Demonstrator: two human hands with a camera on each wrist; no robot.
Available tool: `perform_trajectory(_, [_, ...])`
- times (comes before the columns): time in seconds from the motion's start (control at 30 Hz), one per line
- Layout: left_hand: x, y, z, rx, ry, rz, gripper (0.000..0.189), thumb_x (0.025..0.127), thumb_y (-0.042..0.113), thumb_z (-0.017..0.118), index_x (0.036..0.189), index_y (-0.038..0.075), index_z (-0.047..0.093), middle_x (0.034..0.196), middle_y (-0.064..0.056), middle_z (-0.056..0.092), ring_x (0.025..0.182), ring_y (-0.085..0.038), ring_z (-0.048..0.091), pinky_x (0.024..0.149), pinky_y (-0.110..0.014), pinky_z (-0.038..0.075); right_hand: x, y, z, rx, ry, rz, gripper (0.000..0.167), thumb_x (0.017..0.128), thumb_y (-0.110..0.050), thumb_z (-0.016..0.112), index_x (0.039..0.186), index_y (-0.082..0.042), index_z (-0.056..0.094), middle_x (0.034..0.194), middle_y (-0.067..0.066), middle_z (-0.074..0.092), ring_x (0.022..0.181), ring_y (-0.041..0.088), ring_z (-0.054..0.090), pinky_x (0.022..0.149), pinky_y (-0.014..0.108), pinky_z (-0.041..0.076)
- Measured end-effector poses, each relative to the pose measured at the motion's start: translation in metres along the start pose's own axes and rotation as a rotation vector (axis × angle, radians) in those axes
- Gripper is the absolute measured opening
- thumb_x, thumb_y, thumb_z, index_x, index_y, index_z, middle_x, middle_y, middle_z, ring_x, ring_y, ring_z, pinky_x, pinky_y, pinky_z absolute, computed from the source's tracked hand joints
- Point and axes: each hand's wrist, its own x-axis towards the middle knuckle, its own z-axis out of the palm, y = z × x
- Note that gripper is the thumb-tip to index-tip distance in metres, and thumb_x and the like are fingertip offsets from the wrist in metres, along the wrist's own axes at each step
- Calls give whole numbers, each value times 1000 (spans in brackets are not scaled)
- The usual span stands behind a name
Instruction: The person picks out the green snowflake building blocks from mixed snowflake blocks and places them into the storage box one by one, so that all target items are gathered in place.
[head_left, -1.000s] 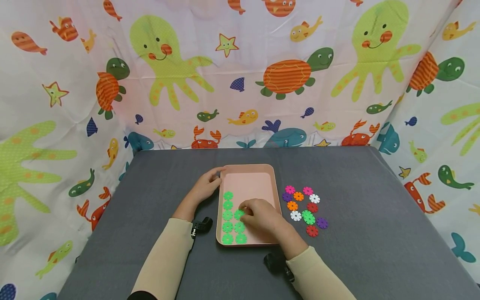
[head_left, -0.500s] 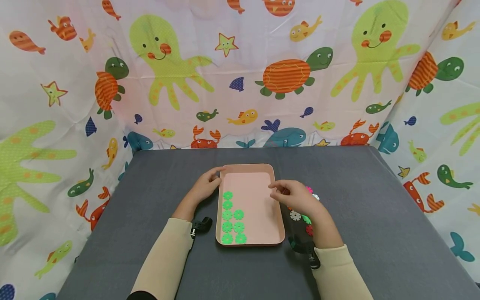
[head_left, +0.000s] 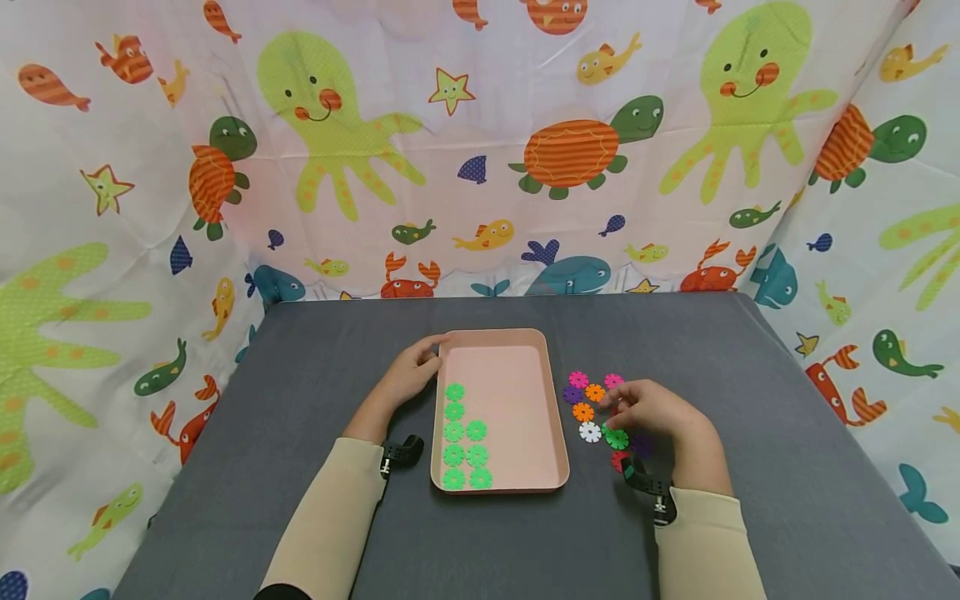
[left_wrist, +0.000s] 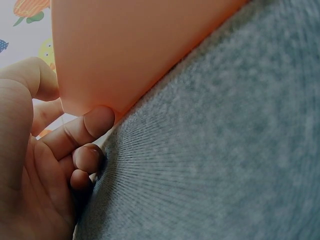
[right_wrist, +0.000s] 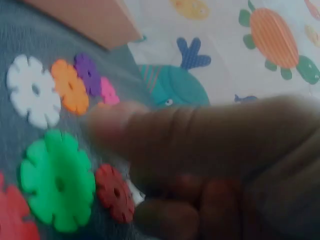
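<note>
My left hand (head_left: 408, 375) holds the far left corner of a pale pink tray (head_left: 502, 484). In the left wrist view, curled fingers (left_wrist: 100, 124) rest against the tray's outer wall (left_wrist: 125, 55). Inside, green notched plastic discs (head_left: 453, 432) form two columns along the left side. My right hand (head_left: 660, 412) is over the loose discs right of the tray, thumb and forefinger apart, holding nothing. Its fingertips overlap a green disc (head_left: 617, 439) in the head view. The right wrist view shows that green disc (right_wrist: 57, 182) below the blurred thumb, beside a red disc (right_wrist: 115, 192).
White (head_left: 590, 432), orange (head_left: 582, 412), purple (head_left: 573, 395) and pink discs (head_left: 578, 379) lie on the grey cloth (head_left: 787, 467) by the tray. Another red disc (head_left: 618, 461) sits nearest the front. A curtain with sea animals (head_left: 573, 154) stands behind the table.
My right hand has left a green disc in the tray's second column and moved right, over the tray edge to the loose discs. My left hand has stayed at the tray's corner.
</note>
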Motion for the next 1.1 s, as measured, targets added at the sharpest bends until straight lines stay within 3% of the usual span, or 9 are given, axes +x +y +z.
perform_trajectory(0.13, [0, 0, 0, 0, 2, 2, 47, 102, 14, 53, 149, 20, 56, 69, -4, 50, 60, -19, 44, 63, -34, 36, -1, 5, -1, -15, -23, 61, 28, 82, -2, 80, 107, 2, 68, 76, 4, 53, 69, 19, 46, 64, 34, 41])
perform_trajectory(0.37, [1, -1, 0, 3, 4, 11, 48, 101, 15, 53, 149, 20, 56, 69, -3, 49, 60, -19, 44, 63, -34, 36, 5, 6, 2, -67, 33, 59, 21, 87, -7, 79, 102, 1, 69, 91, 9, 62, 78, 23, 53, 67, 35, 45])
perform_trajectory(0.53, [1, -2, 1, 2, 4, 15, 47, 102, 15, 53, 149, 20, 56, 70, -4, 49, 61, -19, 44, 63, -34, 36, 4, 5, 3, -81, 14, 69, 24, 82, -6, 83, 98, -1, 66, 88, 7, 58, 76, 23, 51, 65, 35, 43])
perform_trajectory(0.77, [0, -3, 0, -4, 3, 14, 47, 103, 16, 53, 149, 22, 56, 70, -4, 50, 60, -19, 44, 62, -35, 36, -4, -4, -2, -43, 51, 26, 21, 92, -18, 76, 84, -4, 63, 73, 3, 53, 65, 20, 48, 58, 35, 40])
perform_trajectory(0.93, [0, -2, 0, -3, 3, 11, 47, 102, 16, 53, 149, 22, 56, 71, -4, 50, 61, -19, 44, 63, -35, 36, -5, -15, -6, 44, 100, -50, 21, 94, -16, 74, 99, 0, 62, 76, 5, 55, 63, 20, 50, 56, 34, 44])
perform_trajectory(1.1, [-1, -1, 0, 2, 4, 6, 47, 101, 17, 53, 148, 22, 56, 72, -4, 50, 62, -20, 45, 63, -35, 36, -7, -39, 0, 118, 94, -191, 36, 101, -14, 65, 131, 3, 60, 80, 11, 61, 68, 30, 58, 59, 34, 49])
